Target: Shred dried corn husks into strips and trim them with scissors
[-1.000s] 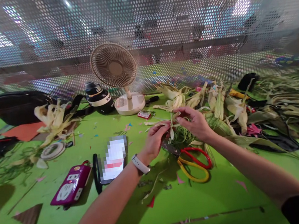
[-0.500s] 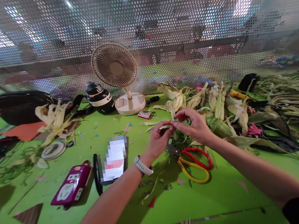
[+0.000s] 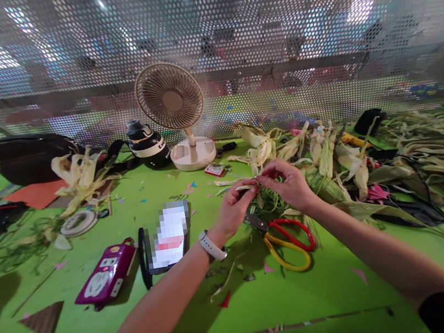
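Observation:
My left hand (image 3: 234,209) is pinched around a pale strip of corn husk (image 3: 245,187), which shows between thumb and fingers. Close against it, my right hand (image 3: 289,184) has thumb and forefinger closed at the strip's right end; the exact grip there is small and partly hidden. Beneath both hands is a tangle of thin green shreds (image 3: 273,200). Scissors with one red and one yellow handle (image 3: 287,243) lie just below, blades pointing toward the shreds. Pale corn husks (image 3: 261,147) are heaped behind my right hand.
A phone (image 3: 169,235) and a purple power bank-like box (image 3: 105,276) lie left of my left arm. A fan (image 3: 193,157) and a black bottle (image 3: 148,147) stand at the back, before a perforated metal screen (image 3: 251,28). Cables (image 3: 441,211) and more husks cover the right side.
My right fingertips have shifted slightly at the strip's end, drawing a little away from my left fingertips. Everything on the table stays where it was.

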{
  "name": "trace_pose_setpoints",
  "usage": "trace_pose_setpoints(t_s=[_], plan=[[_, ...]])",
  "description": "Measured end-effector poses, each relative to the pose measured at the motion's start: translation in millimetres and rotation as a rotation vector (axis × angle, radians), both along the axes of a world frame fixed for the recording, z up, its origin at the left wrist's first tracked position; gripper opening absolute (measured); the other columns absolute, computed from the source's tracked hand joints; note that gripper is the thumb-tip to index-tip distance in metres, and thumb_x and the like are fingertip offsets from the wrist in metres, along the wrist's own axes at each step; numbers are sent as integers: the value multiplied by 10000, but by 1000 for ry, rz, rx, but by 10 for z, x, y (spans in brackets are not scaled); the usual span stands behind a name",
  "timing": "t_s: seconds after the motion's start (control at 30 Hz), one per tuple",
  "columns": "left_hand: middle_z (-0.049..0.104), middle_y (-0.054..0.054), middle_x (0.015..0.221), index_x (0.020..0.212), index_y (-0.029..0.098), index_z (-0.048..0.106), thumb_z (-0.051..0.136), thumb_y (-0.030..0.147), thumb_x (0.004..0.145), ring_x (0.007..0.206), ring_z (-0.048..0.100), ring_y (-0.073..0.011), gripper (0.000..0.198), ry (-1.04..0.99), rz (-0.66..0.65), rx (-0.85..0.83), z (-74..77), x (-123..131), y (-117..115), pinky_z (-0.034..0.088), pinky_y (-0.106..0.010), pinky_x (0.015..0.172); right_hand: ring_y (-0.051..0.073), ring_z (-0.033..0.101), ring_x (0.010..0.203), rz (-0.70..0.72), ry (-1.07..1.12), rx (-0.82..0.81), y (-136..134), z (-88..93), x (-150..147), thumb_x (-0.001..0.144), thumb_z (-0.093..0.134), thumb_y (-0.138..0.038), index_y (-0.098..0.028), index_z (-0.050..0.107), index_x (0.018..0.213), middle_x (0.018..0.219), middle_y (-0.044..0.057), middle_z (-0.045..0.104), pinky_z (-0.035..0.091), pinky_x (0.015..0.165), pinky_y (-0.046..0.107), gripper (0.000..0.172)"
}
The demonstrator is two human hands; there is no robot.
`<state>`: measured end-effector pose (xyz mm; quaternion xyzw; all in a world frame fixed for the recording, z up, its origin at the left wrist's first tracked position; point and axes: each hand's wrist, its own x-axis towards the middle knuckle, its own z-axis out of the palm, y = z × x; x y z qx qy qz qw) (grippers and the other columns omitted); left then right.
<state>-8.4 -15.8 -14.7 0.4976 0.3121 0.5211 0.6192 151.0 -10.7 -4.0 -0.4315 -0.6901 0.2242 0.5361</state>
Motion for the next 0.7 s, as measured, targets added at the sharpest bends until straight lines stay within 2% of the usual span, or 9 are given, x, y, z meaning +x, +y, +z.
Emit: trace_pose_setpoints(t_s=[0.1, 0.27, 0.53, 0.63, 0.7], plan=[[656, 2, 703, 780, 187, 716, 774, 322, 621, 657, 548, -112, 216, -33, -11, -81, -27, 2, 16, 420, -227, 614, 164, 594, 829, 45, 9, 13, -14, -1, -5, 787, 659, -298, -212, 619, 776, 862, 25, 641, 482, 740, 301, 96], [590, 29, 603, 682, 170, 699, 756, 301, 626, 539, 457, -70, 153, -50, -14, -179, -70, 16, 30, 361, -206, 524, 165, 620, 775, 53, -43, 46, -68, 28, -13, 802, 638, -268, -216, 636, 783, 774, 2, 667, 489, 764, 314, 55], [682, -1, 769, 701, 196, 719, 762, 301, 636, 763, 582, -135, 130, 8, 22, -39, 7, -18, -17, 456, -254, 720, 143, 602, 702, 22, 76, -88, -41, -13, -49, 756, 677, -279, -193, 598, 790, 742, 2, 641, 500, 682, 285, 121], [685, -10, 753, 685, 187, 716, 785, 338, 627, 747, 590, -139, 176, 1, -7, -21, 8, -14, -18, 457, -259, 704, 151, 620, 721, 23, 126, -109, -44, -34, -69, 760, 680, -276, -203, 568, 924, 778, 6, 640, 512, 672, 284, 212], [678, -14, 717, 708, 173, 723, 801, 366, 612, 678, 568, -120, 229, -10, -17, -52, -12, -3, 2, 437, -241, 640, 169, 637, 786, -18, 94, -44, -54, -26, -57, 802, 634, -262, -215, 548, 1014, 849, 27, 654, 520, 714, 309, 234]])
